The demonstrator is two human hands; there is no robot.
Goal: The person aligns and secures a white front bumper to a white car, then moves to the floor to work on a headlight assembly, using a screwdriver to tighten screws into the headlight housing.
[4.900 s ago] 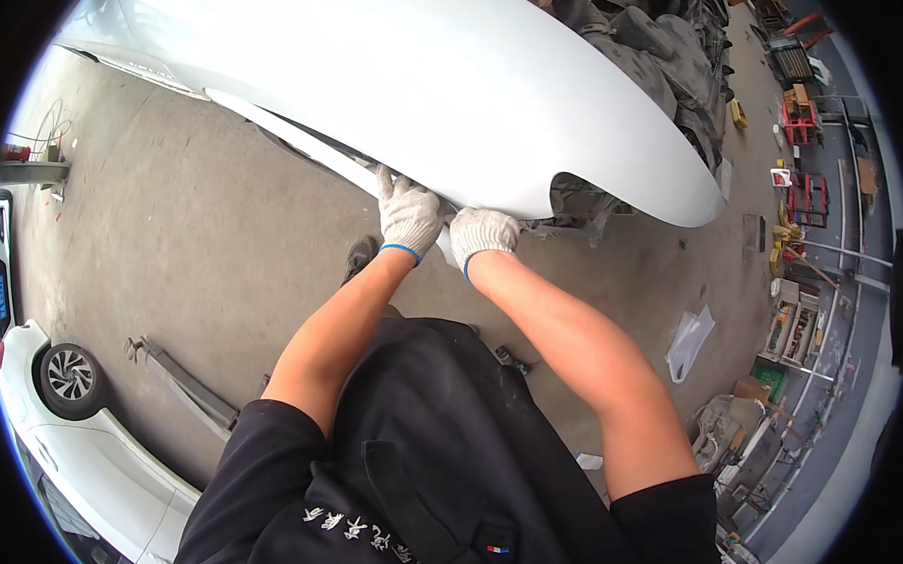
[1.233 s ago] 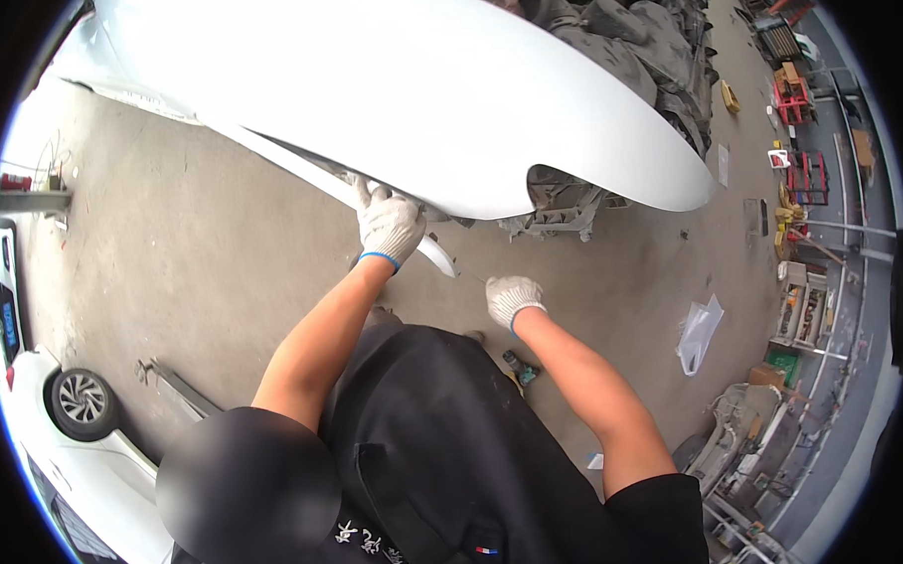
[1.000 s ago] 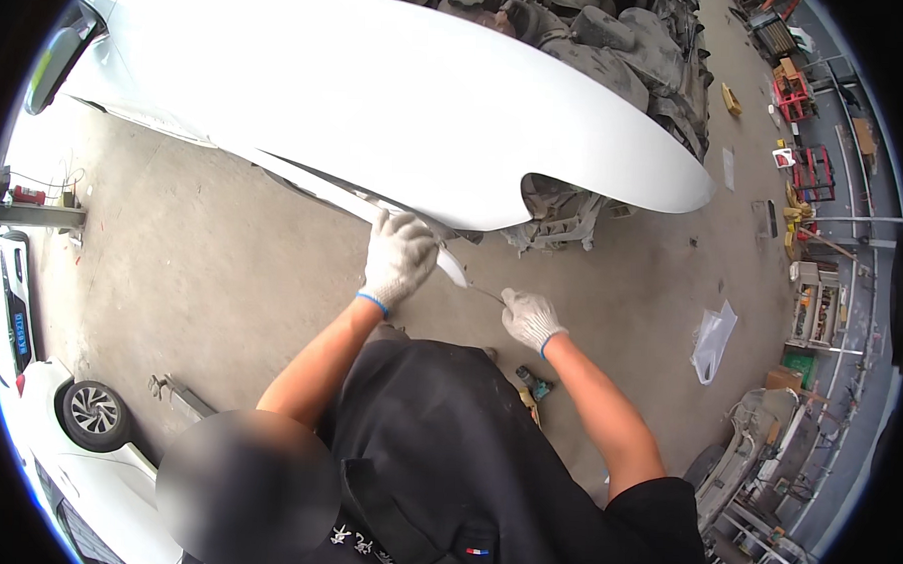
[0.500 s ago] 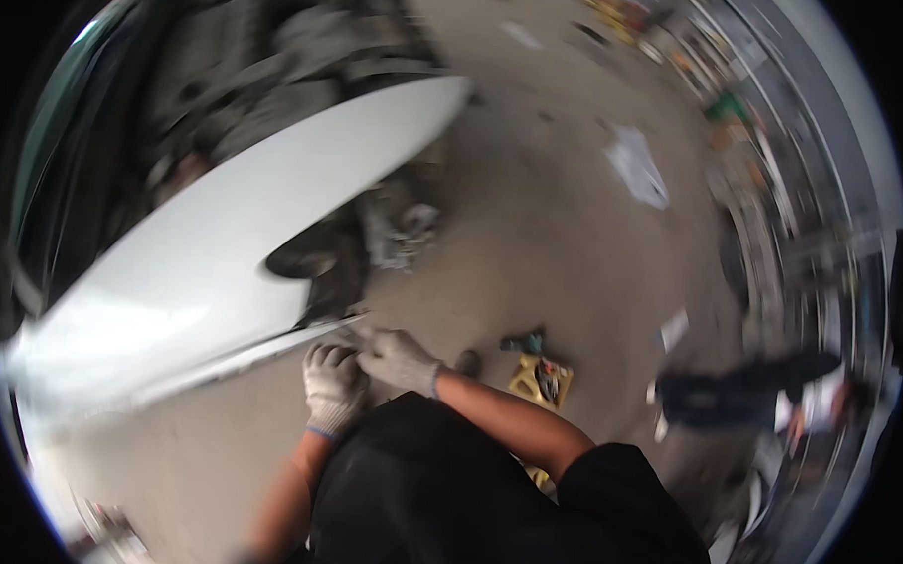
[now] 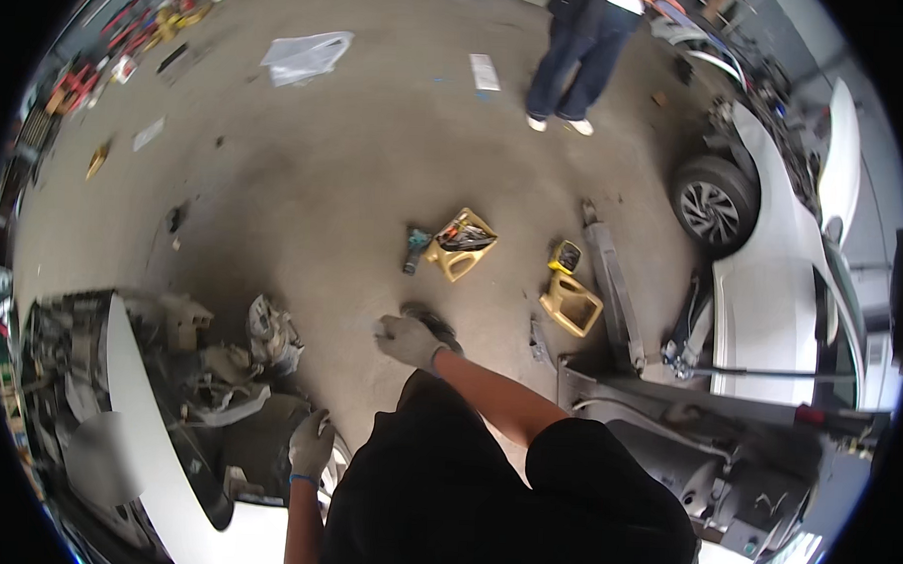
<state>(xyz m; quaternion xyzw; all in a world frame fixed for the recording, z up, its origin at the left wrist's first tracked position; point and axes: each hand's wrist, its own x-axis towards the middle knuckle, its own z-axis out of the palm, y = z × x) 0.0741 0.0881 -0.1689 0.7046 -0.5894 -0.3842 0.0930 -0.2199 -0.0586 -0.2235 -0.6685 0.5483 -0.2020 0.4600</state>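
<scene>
While half a second ago both gloved hands met at the edge of the white car panel near the middle of the view, the head has now swung round and the panel [image 5: 153, 441] sits low at 8 o'clock, its edge curving down toward the bottom rim. The left hand [image 5: 312, 444] now rests at that panel's edge beside the dark gap, fingers curled loosely; whether its grip closes on the edge I cannot tell. The right hand [image 5: 407, 340] has left the panel and hangs over the concrete floor [image 5: 306, 177] near the centre, fingers bent inward, with nothing clearly held, though the blur keeps me from saying whether the grip is shut. Newly in view at 12 o'clock from that hand lie a yellow tool tray [image 5: 461, 245] and a small teal tool [image 5: 415, 247] just beside it; a yellow container [image 5: 570, 304] stands at 2 o'clock. A white car [image 5: 780, 264] with its wheel showing fills the 3 o'clock side, and another person's legs [image 5: 577, 58] stand at 1 o'clock.
</scene>
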